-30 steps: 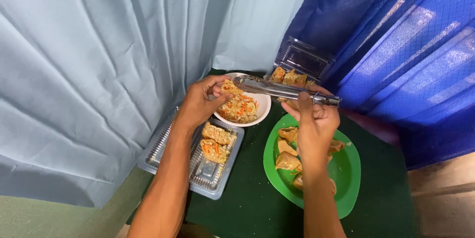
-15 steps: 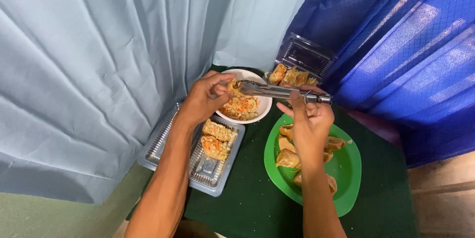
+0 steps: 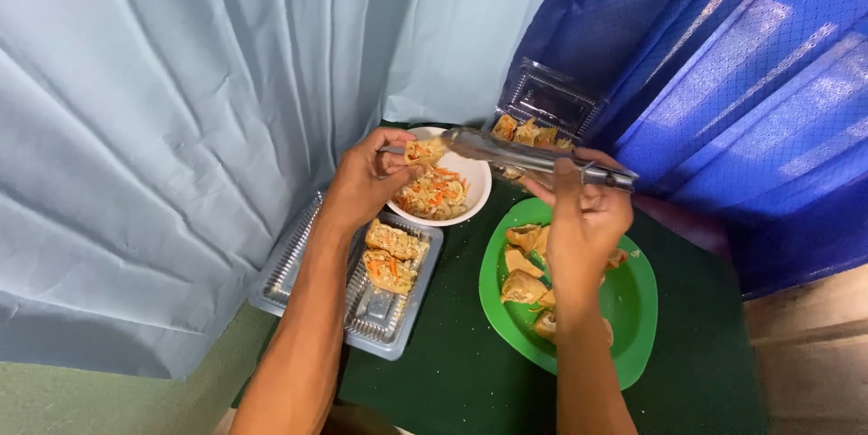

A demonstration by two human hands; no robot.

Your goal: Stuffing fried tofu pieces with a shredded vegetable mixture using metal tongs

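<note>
Raised higher now, right hand [image 3: 583, 218] grips tongs [image 3: 533, 159]; left hand [image 3: 366, 182] pinches a half-filled pocket [image 3: 423, 151]; two stuffed pieces [image 3: 391, 256] trayed, several remain on green plate [image 3: 633, 308].

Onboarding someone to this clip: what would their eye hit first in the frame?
Probably the two hands meeting over the white bowl of shredded filling at centre: the left hand holds a small fried piece while the right hand points metal tongs at it. Next, the bright green plate of fried pieces at lower right, and the clear plastic tray with two stuffed pieces at lower left.
</note>
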